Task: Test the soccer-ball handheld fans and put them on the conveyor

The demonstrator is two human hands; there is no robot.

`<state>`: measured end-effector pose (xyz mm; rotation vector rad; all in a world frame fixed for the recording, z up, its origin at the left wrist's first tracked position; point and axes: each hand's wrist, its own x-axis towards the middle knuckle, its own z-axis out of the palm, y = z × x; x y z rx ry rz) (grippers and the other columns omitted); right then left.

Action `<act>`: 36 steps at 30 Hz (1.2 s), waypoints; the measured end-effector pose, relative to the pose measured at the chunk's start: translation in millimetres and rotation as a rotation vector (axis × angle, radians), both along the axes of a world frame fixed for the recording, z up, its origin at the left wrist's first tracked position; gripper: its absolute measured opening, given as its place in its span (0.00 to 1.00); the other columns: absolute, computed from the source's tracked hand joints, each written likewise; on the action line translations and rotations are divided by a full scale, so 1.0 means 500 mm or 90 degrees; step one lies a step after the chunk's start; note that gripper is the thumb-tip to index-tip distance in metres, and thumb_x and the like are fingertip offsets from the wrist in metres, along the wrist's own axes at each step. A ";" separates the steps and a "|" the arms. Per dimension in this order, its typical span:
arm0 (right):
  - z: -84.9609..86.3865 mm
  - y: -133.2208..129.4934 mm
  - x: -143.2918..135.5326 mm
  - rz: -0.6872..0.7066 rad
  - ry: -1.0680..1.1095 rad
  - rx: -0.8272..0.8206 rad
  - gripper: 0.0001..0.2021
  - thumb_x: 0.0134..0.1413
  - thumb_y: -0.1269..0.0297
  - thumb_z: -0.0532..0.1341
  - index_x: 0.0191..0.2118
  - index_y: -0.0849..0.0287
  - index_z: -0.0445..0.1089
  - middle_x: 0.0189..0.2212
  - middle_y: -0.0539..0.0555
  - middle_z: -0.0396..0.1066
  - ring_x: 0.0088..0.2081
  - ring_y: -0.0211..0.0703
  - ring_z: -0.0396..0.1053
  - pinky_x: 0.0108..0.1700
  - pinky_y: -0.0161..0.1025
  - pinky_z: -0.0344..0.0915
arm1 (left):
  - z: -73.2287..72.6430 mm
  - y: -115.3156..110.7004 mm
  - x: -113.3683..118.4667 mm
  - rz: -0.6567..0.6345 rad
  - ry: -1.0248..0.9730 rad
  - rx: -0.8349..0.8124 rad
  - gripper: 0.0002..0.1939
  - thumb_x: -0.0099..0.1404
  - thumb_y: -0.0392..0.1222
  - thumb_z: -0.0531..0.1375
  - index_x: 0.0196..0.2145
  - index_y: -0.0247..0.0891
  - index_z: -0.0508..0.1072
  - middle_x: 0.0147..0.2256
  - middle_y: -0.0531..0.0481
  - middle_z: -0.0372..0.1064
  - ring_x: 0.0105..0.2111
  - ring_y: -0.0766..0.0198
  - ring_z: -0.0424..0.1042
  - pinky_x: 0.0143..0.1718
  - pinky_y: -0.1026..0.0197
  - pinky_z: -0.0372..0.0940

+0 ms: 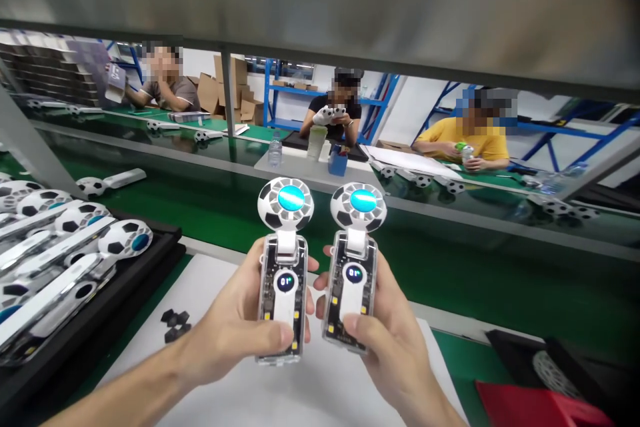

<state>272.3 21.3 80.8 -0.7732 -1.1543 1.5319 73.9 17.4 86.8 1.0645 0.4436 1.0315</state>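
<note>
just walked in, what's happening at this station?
A person holds two soccer-ball-patterned handheld fans upright, one per hand: left hand grips the left fan, right hand the right fan. Both small displays are lit. More of the same fans fill a black tray on the left. Co-workers sit across the green conveyor.

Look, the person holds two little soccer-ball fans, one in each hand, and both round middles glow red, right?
Not quite. The head view shows the left hand and right hand each holding a soccer-ball fan, left fan and right fan, but both round middles glow blue, not red.
</note>
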 end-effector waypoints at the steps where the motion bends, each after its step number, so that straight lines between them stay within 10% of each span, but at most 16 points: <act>1: -0.002 0.001 0.000 0.002 0.010 0.003 0.37 0.53 0.61 0.65 0.66 0.48 0.49 0.43 0.55 0.72 0.40 0.51 0.72 0.39 0.45 0.70 | 0.001 -0.001 0.001 -0.003 0.000 -0.008 0.26 0.60 0.41 0.69 0.52 0.44 0.63 0.38 0.49 0.71 0.34 0.62 0.74 0.33 0.62 0.67; 30: -0.003 -0.005 -0.010 0.021 0.050 0.052 0.33 0.59 0.62 0.64 0.65 0.49 0.49 0.42 0.55 0.72 0.36 0.46 0.72 0.36 0.42 0.72 | 0.005 -0.010 0.000 -0.020 0.028 -0.024 0.23 0.63 0.42 0.66 0.53 0.45 0.63 0.41 0.48 0.70 0.36 0.62 0.73 0.38 0.60 0.68; 36: 0.003 -0.001 -0.015 -0.066 0.007 0.002 0.16 0.65 0.50 0.57 0.51 0.54 0.62 0.27 0.51 0.71 0.23 0.41 0.68 0.23 0.35 0.63 | 0.004 -0.007 0.008 0.091 0.082 -0.038 0.15 0.68 0.53 0.59 0.45 0.40 0.65 0.37 0.47 0.72 0.27 0.64 0.73 0.27 0.62 0.68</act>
